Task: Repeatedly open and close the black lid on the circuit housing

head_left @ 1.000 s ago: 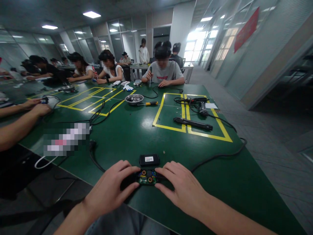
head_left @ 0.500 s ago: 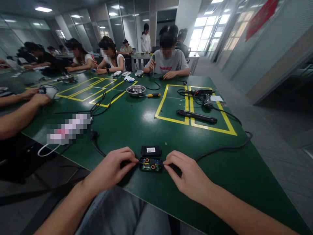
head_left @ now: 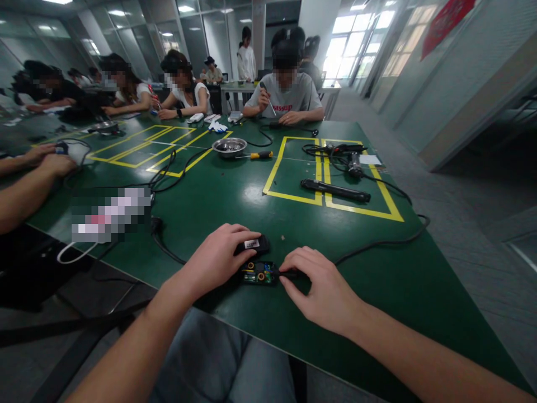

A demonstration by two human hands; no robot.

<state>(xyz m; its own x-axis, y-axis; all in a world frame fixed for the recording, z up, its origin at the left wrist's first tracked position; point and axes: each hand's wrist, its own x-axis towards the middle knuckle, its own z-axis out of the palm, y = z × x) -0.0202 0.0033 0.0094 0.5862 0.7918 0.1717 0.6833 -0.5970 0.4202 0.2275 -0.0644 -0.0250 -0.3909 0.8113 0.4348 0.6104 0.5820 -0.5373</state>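
Note:
In front of me on the green table lies a small black open case [head_left: 260, 274] with a circuit board and copper-coloured coils inside. My left hand [head_left: 224, 252] reaches over the black cover [head_left: 263, 244] just beyond the case, fingers along its far side and thumb at its near edge. A white label shows on the cover, whose left part is hidden by the fingers. With thumb and forefinger, my right hand [head_left: 316, 288] pinches the black cable [head_left: 286, 273] where it enters the case's right end.
A metal bowl [head_left: 229, 146] and a yellow-handled screwdriver [head_left: 260, 155] lie farther back. A black tubular part [head_left: 335, 191] and a tool with a cord [head_left: 354, 164] rest at the yellow tape on the right. A plug [head_left: 156, 225] is at left; co-workers sit around the table.
My left hand has left the case's left end and moved up and right onto the cover. The right hand keeps its pinch on the cable. The view has shifted slightly.

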